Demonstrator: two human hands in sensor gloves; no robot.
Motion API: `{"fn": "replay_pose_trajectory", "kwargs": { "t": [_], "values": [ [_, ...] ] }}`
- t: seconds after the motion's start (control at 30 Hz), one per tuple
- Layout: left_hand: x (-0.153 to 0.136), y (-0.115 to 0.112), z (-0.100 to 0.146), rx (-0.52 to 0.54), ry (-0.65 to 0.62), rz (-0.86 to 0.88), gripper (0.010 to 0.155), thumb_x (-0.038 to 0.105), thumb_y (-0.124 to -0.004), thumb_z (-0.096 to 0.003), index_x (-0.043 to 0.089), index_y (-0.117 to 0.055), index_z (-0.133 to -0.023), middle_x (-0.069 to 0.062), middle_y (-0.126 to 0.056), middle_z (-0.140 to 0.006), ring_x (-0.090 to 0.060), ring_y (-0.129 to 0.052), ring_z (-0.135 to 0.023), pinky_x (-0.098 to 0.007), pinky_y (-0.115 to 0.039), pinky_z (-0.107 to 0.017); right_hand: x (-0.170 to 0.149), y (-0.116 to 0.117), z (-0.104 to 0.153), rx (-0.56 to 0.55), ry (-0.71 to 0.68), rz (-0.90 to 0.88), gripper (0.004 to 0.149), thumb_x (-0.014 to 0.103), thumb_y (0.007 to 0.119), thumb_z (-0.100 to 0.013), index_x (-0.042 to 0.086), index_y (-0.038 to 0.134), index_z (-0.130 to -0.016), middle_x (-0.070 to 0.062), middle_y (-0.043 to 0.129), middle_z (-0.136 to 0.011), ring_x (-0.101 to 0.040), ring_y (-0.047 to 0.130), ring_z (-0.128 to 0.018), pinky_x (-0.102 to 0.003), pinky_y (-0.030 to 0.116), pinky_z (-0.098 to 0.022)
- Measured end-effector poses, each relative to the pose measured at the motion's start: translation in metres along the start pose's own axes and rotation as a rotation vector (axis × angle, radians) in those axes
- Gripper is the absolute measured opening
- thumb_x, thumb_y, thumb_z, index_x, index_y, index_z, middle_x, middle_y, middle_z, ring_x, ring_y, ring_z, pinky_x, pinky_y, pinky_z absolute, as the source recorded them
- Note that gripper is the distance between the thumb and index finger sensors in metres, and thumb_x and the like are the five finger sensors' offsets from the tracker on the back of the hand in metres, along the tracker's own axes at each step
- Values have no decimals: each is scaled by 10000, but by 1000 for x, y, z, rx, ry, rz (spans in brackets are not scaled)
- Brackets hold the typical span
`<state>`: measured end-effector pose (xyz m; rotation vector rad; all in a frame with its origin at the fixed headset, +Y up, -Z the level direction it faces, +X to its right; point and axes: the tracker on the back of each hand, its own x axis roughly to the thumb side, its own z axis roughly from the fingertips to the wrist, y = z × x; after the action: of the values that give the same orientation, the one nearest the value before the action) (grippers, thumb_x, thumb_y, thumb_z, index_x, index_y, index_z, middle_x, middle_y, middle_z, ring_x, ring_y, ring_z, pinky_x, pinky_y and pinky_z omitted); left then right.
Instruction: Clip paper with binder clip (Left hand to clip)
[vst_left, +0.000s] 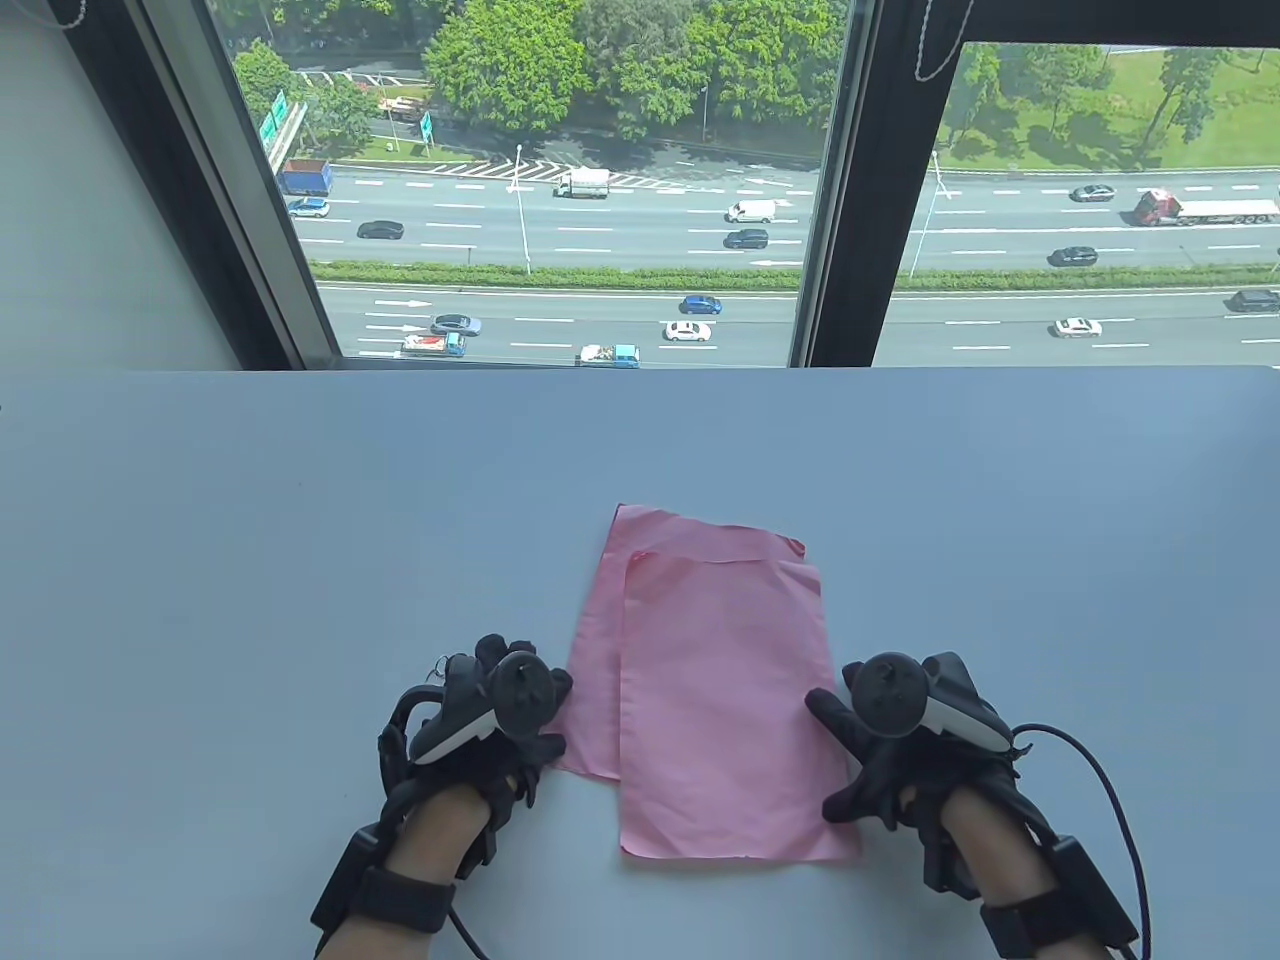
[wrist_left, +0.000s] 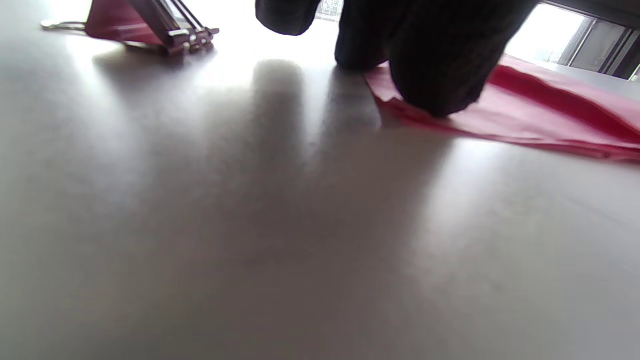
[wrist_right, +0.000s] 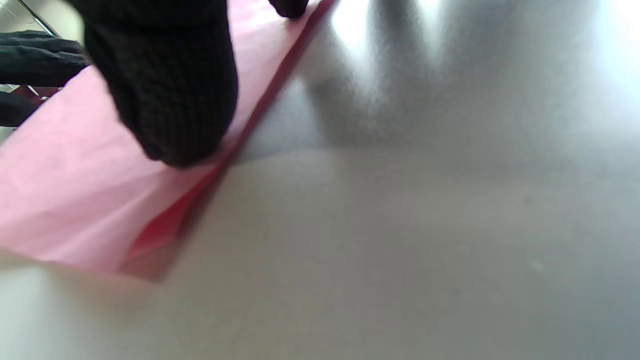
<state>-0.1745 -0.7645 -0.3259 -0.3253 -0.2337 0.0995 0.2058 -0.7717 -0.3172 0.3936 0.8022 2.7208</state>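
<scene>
Here, paper (vst_left: 720, 700) under both hands' fingers (wrist_left: 435, 75)

Two sheets of paper (vst_left: 720, 700) lie overlapped on the table (vst_left: 250, 520), the upper sheet (vst_left: 730, 740) shifted nearer the person and rightward, so the lower sheet (vst_left: 600, 650) shows beyond its far edge and along its left side. The left hand (vst_left: 490, 720) rests just left of the paper, its fingertips (wrist_left: 435, 85) on the lower sheet's left edge. The clip (wrist_left: 150, 25) sits on the table to the left of those fingers, apart from the paper. The right hand (vst_left: 900, 740) is at the paper's right edge, its fingertips (wrist_right: 175, 110) pressing on the upper sheet just inside that edge.
</scene>
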Motion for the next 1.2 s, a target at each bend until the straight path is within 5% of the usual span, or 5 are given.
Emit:
{"fn": "replay_pose_trajectory", "kwargs": {
  "t": [0.37, 0.5, 0.7, 1.2],
  "values": [
    [8, 1, 2, -15, -60, 1, 691, 554, -847, -433, 366, -643, -1066, -72, -429, -1216, -368, -203, -1086, -619, -188, -710, 2, 1, -3, -34, -15, -3, 940, 503, 888, -395, 292, 284, -1083, -138, 69, -1096, -527, 2, -909, -723, 109, -590],
    [8, 7, 6, 86, -69, -8, 678, 540, -836, -438, 290, -711, -1055, -74, -485, -1203, -375, -258, -1086, -619, -225, -715, -2, -6, 3, -61, -22, -47, 928, 515, 870, -405, 281, 285, -1086, -135, 79, -1099, -528, 12, -909, -723, 121, -587],
    [5, -1, 1, 0, -50, 20, 704, 518, -806, -457, 249, -609, -1077, -79, -441, -1203, -371, -212, -1076, -606, -213, -717, -4, -3, 4, -12, 19, -20, 939, 493, 894, -403, 261, 301, -1094, -153, 65, -1096, -534, -1, -904, -725, 113, -587],
    [18, 0, 4, -16, -176, 86, 543, 456, -789, -470, 332, -765, -998, -59, -484, -1202, -365, -249, -1085, -611, -245, -720, 0, 1, -7, -66, 29, -22, 897, 533, 830, -417, 312, 269, -1081, -150, 42, -1085, -528, -9, -901, -718, 108, -590]
  ]
}}
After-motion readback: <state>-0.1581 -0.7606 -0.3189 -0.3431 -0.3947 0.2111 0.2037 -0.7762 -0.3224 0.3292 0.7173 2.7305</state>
